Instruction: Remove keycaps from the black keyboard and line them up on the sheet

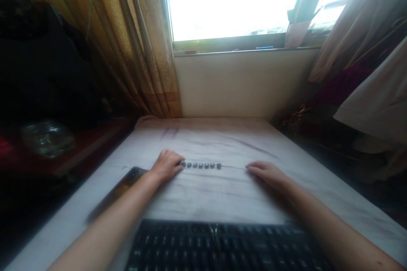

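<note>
Several small dark keycaps (pixel 201 165) stand in a short row on the white-covered surface. My left hand (pixel 167 165) is at the left end of that row, with thumb and fingers closed around the end keycap (pixel 183 164). To the right of the row, and apart from it, my right hand (pixel 266 172) rests on the cover with fingers stretched out and nothing visible in them. A black keyboard (pixel 178 247) lies nearest to me, between my forearms. Across its top edge sits a thin metal wire tool (pixel 214 233), blurred.
A dark phone-like slab (pixel 127 184) lies partly under my left forearm. The bed-like surface (pixel 216 135) runs back to the wall below a bright window. Curtains (pixel 149 51) hang at left; a clear, shiny object (pixel 47 139) is on a reddish ledge. Clothes (pixel 375 89) hang at right.
</note>
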The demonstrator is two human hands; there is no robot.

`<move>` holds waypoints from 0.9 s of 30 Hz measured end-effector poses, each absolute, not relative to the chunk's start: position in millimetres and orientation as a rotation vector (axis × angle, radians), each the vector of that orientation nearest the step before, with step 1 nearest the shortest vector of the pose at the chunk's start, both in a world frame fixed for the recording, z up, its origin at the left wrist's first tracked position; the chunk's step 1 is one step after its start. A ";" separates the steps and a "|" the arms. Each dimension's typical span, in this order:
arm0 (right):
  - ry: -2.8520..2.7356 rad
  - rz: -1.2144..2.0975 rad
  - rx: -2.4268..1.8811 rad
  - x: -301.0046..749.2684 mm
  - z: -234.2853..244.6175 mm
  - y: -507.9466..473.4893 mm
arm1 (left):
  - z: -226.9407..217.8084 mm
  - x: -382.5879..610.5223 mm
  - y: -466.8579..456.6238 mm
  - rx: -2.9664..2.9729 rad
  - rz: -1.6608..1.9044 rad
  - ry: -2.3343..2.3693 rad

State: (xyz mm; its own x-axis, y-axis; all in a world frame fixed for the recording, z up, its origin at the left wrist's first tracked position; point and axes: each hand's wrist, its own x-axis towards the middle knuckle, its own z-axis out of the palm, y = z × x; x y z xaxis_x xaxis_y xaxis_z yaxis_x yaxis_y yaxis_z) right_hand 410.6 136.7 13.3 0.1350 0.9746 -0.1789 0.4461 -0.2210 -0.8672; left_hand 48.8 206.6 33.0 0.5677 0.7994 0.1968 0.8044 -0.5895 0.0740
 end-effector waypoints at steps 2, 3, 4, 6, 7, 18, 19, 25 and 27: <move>-1.375 1.018 -1.765 411.6 11.1 137.3 | 33.4 53.0 206.3 -2.767 -0.318 -1.400; -1.378 1.015 -1.766 412.1 10.1 137.7 | 33.4 54.3 206.6 -2.767 -0.314 -1.397; -1.382 1.014 -1.766 412.5 9.3 138.1 | 33.1 55.0 207.3 -2.765 -0.311 -1.396; -1.387 1.012 -1.763 413.3 8.3 138.9 | 32.1 55.0 209.3 -2.762 -0.307 -1.395; -1.388 1.011 -1.761 413.5 8.0 139.3 | 31.4 54.4 210.4 -2.761 -0.305 -1.394; -1.401 1.013 -1.750 415.3 4.7 141.9 | 26.2 64.2 209.8 -2.769 -0.308 -1.345; -1.403 1.010 -1.751 415.7 3.8 142.1 | 26.3 66.4 209.3 -2.774 -0.309 -1.333; -1.419 0.988 -1.755 418.8 -0.6 143.8 | 27.1 72.1 211.9 -2.785 -0.312 -1.294; -1.425 0.984 -1.757 419.7 -1.2 144.3 | 26.5 71.6 213.6 -2.783 -0.318 -1.294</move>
